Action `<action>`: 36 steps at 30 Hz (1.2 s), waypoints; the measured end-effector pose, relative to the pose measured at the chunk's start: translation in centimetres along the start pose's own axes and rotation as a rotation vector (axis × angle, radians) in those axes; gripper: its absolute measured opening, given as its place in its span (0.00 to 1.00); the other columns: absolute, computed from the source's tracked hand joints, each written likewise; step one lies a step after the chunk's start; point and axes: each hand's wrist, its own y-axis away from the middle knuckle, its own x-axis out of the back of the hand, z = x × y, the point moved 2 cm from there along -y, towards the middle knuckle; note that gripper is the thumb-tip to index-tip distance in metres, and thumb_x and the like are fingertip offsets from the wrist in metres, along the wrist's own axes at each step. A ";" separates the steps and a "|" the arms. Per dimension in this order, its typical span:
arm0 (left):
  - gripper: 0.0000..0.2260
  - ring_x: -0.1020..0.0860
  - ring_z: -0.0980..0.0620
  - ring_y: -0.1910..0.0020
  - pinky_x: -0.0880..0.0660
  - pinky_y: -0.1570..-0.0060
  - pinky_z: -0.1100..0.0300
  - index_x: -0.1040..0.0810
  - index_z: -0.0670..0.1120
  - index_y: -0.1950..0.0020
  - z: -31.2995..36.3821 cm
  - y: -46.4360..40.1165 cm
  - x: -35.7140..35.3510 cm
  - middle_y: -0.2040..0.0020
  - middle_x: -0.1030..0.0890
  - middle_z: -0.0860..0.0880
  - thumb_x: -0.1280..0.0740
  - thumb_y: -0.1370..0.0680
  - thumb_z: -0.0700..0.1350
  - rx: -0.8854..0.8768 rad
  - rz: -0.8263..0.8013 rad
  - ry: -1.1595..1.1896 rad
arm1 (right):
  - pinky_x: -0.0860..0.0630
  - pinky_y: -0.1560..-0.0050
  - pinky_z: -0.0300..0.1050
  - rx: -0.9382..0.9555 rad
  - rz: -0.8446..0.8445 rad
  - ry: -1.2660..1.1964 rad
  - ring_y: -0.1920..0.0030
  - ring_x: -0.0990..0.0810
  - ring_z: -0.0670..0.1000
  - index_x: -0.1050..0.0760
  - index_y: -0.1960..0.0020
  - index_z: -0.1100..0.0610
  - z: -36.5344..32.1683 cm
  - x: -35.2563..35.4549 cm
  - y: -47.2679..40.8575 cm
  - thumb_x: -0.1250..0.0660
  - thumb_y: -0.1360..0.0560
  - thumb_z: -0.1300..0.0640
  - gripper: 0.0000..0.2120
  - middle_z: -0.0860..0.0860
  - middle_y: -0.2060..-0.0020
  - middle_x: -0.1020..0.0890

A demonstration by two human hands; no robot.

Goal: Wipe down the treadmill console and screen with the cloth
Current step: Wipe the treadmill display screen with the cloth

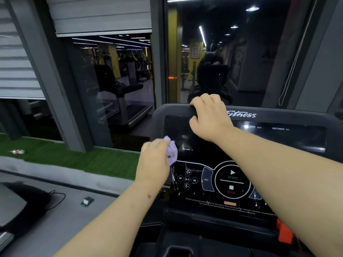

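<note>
Lilac cloth (171,150) bunched in left hand (155,160) against screen (194,145); right hand (209,115) grips console (278,115) top

This is a gym. A treadmill console (241,164) marked "Fitness" shows START, STOP, INCLINE and DISTANCE labels. Dark window glass (115,86) reflects another treadmill (128,108), exercise machines and ceiling strip lights, and green artificial turf (74,156) runs along the windows.
</note>
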 end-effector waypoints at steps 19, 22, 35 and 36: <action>0.11 0.25 0.48 0.52 0.23 0.49 0.53 0.17 0.46 0.48 2.2 5.0 -1.2 0.51 0.19 0.51 0.33 0.26 0.36 0.065 -0.126 0.056 | 0.30 0.34 0.56 0.021 -0.012 0.036 0.37 0.30 0.59 0.27 0.33 0.55 -0.1 0.3 1.1 0.40 0.27 0.50 0.23 0.52 0.39 0.24; 0.08 0.24 0.50 0.59 0.23 0.54 0.56 0.19 0.46 0.56 0.8 2.4 -0.5 0.57 0.20 0.52 0.36 0.26 0.35 0.112 -0.006 0.044 | 0.31 0.32 0.56 0.027 -0.023 0.036 0.35 0.31 0.59 0.27 0.31 0.55 0.0 0.4 1.3 0.39 0.27 0.50 0.25 0.52 0.36 0.24; 0.10 0.27 0.49 0.56 0.25 0.57 0.57 0.20 0.46 0.57 3.4 4.1 -2.7 0.52 0.21 0.52 0.33 0.30 0.32 0.182 -0.088 0.028 | 0.31 0.32 0.56 0.032 -0.066 0.050 0.34 0.32 0.59 0.29 0.30 0.55 0.0 0.8 1.3 0.41 0.26 0.49 0.26 0.52 0.34 0.25; 0.10 0.27 0.48 0.55 0.24 0.56 0.56 0.21 0.47 0.56 4.6 4.9 -3.3 0.51 0.22 0.52 0.34 0.30 0.33 0.171 -0.120 0.011 | 0.31 0.32 0.57 0.033 -0.069 0.053 0.34 0.32 0.59 0.29 0.30 0.55 0.0 0.7 1.3 0.41 0.26 0.49 0.26 0.52 0.34 0.25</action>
